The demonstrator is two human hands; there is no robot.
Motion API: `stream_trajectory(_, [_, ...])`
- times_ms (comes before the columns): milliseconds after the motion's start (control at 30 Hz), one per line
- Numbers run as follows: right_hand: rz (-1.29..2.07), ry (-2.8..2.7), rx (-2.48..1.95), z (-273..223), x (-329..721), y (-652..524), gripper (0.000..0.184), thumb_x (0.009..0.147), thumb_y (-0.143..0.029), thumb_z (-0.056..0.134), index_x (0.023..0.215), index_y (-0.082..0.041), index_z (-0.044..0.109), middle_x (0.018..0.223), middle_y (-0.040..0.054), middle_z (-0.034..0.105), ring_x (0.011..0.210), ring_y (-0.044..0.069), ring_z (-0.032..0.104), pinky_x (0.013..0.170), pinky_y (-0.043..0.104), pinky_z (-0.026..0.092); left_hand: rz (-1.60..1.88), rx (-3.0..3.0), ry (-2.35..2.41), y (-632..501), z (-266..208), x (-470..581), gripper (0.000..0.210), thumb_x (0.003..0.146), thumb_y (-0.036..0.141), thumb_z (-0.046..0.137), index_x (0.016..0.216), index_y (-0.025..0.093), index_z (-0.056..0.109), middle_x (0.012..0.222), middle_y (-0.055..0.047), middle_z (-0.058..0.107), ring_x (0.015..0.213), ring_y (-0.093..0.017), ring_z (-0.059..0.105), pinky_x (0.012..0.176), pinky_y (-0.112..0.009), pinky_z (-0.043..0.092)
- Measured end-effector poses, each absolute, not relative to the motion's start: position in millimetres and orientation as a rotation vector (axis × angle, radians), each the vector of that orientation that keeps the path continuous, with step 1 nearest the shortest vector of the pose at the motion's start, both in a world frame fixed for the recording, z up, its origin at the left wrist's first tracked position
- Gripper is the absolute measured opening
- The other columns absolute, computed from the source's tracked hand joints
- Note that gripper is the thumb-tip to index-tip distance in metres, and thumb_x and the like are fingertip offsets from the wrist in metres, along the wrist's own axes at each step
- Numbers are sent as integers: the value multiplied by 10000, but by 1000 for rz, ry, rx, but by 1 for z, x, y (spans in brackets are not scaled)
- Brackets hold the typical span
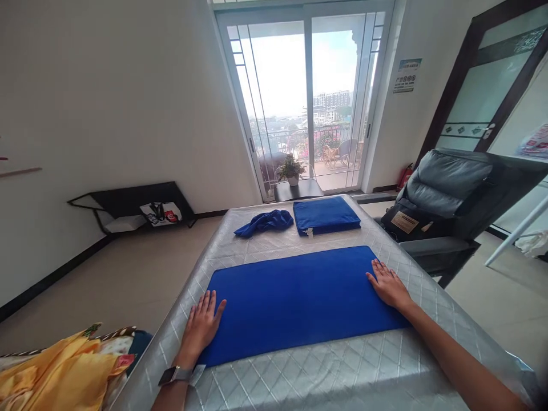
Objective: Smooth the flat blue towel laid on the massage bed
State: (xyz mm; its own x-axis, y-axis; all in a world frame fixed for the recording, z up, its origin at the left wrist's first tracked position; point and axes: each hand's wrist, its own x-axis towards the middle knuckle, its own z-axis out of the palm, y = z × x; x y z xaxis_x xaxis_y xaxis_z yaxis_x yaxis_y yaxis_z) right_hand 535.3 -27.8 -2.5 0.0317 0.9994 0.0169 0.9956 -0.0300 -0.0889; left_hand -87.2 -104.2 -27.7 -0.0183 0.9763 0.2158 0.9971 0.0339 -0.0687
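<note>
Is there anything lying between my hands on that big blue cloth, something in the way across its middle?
Nothing visible. The left hand and right hand rest flat on opposite ends of the blue cloth, whose surface between them is bare. The folded blue cloth and crumpled one lie farther away on the mattress.

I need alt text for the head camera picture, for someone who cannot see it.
Two bare hands, left hand and right hand, press flat on the ends of a long blue cloth on a silver quilted mattress. Beyond lie a folded blue cloth and a crumpled one.
</note>
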Motion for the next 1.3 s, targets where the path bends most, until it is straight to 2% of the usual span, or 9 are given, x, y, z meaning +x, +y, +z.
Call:
stream_trajectory(233, [39, -2141, -2194, -10, 540, -26, 745, 1000, -515, 145, 1590, -68, 228, 1661, 107, 216, 1533, 223, 168, 1244, 448, 156, -268, -1968, -2271, -106, -29, -92, 751, 1002, 541, 179, 1518, 35, 382, 1578, -228, 380, 1466, -336, 354, 1176, -534, 314])
stream_trajectory(400, [2, -2145, -2193, -5, 539, -27, 729, 1004, -491, 154, 1578, -53, 259, 1645, 118, 256, 1520, 234, 217, 1235, 463, 191, -308, -1994, -2215, -107, -20, -89, 697, 1009, 528, 204, 1525, 98, 390, 1530, -191, 472, 1447, -307, 396, 1185, -547, 294])
stream_trajectory(500, [-111, -2161, -2125, 4, 536, -34, 691, 1006, -438, 188, 1562, -43, 300, 1629, 133, 293, 1513, 248, 241, 1232, 478, 198, -282, -1968, -2168, -111, -6, -85, 756, 1011, 546, 172, 1500, 16, 398, 1537, -227, 444, 1466, -310, 362, 1220, -548, 220])
stream_trajectory(567, [-204, -2199, -1996, 12, 525, -42, 654, 1009, -396, 206, 1555, -57, 329, 1620, 132, 311, 1514, 245, 238, 1235, 483, 190, -295, -1961, -2154, -112, 5, -75, 802, 1011, 572, 160, 1493, -27, 385, 1555, -245, 401, 1482, -316, 329, 1224, -537, 225])
stream_trajectory(700, [-195, -2297, -1749, 29, 465, -68, 622, 1041, -420, 195, 1559, -111, 347, 1612, 102, 330, 1515, 228, 234, 1233, 467, 217, -365, -2152, -2056, -115, 22, -14, 744, 1022, 588, 206, 1524, 68, 382, 1567, -185, 410, 1470, -285, 359, 1200, -488, 320])
stream_trajectory(833, [11, -2478, -1550, 34, 376, -89, 641, 1055, -493, 176, 1572, -141, 319, 1626, 78, 286, 1513, 219, 237, 1230, 440, 231, -417, -2494, -1684, -117, 28, 87, 636, 1042, 535, 247, 1546, 164, 361, 1587, -108, 403, 1487, -230, 327, 1224, -447, 300])
stream_trajectory(1000, [161, -2532, -1464, 14, 321, -96, 633, 1057, -482, 194, 1578, -136, 290, 1642, 84, 218, 1528, 225, 178, 1241, 447, 190, -406, -2582, -1617, -119, 13, 156, 667, 1044, 526, 238, 1549, 98, 324, 1601, -138, 362, 1500, -231, 295, 1215, -447, 327])
stream_trajectory(1167, [201, -2510, -1491, 3, 323, -94, 647, 1052, -497, 195, 1588, -138, 250, 1649, 76, 187, 1536, 220, 142, 1251, 453, 142, -382, -2567, -1663, -119, -1, 151, 666, 1045, 527, 230, 1562, 113, 297, 1616, -126, 333, 1510, -225, 268, 1224, -448, 309])
stream_trajectory(1300, [236, -2479, -1548, 12, 336, -96, 710, 1035, -583, 170, 1591, -147, 240, 1648, 81, 198, 1533, 235, 158, 1248, 478, 152, -331, -2548, -1759, -122, 2, 134, 690, 1036, 558, 227, 1577, 132, 260, 1622, -130, 315, 1514, -245, 254, 1233, -481, 278])
